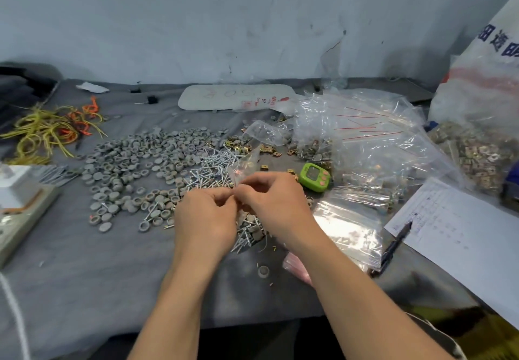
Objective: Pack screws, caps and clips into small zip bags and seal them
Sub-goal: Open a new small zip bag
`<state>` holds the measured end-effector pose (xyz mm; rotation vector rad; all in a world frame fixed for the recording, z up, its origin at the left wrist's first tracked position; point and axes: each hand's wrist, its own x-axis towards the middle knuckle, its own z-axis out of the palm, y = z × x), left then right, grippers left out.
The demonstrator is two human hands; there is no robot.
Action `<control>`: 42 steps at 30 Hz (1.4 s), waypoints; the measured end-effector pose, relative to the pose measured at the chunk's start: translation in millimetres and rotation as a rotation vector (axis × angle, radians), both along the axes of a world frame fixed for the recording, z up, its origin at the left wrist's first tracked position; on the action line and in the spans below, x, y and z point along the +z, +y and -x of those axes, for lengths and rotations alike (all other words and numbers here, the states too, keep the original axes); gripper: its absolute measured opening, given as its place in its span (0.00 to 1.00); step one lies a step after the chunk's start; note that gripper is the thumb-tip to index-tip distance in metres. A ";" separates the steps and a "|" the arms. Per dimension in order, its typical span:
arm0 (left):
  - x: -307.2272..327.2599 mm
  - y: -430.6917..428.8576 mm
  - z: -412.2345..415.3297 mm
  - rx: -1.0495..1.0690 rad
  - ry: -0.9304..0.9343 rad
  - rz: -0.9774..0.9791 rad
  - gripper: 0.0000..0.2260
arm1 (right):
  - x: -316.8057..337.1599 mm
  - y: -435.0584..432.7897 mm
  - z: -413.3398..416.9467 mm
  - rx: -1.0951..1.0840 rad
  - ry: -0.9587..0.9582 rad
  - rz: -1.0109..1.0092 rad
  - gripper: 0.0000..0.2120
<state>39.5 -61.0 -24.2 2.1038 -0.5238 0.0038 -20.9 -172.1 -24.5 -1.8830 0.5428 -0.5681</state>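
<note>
Item in hand: small zip bag point(251, 233), part-filled, held low over the desk point(84, 275). The fingers of the left hand point(206, 213) and right hand point(276, 205) pinch its mouth, side by side. Step judged: sealing, and the next move calls for pressing along the strip from end to end. Beyond: loose screws point(213, 163), caps point(134, 157), clips point(266, 149).

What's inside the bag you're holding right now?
The bag hangs between the left hand and right hand. Screws and grey caps show through its lower part. The hands cover its upper part, so anything else in there can't be seen.
</note>
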 end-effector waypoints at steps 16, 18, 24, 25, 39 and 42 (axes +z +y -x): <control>5.3 36.3 -20.3 -0.032 0.200 0.097 0.05 | -2.1 18.7 -19.4 0.250 -0.057 -0.391 0.12; 3.8 40.7 -24.5 -0.058 0.252 0.184 0.07 | -1.6 21.8 -20.2 0.303 -0.073 -0.454 0.14; 1.2 38.8 -24.9 -0.080 0.430 0.384 0.18 | 4.7 28.6 -22.7 0.165 -0.034 0.014 0.16; 1.9 37.1 -23.3 -0.065 0.379 0.342 0.17 | 5.9 29.6 -22.6 0.130 -0.018 0.120 0.16; 1.9 50.9 -3.4 0.194 -0.386 -0.413 0.19 | -2.2 36.7 -11.4 -0.073 -0.106 0.249 0.10; 7.1 56.8 -7.0 0.325 -0.495 -0.399 0.21 | -1.3 33.5 -9.9 -0.069 -0.055 0.248 0.07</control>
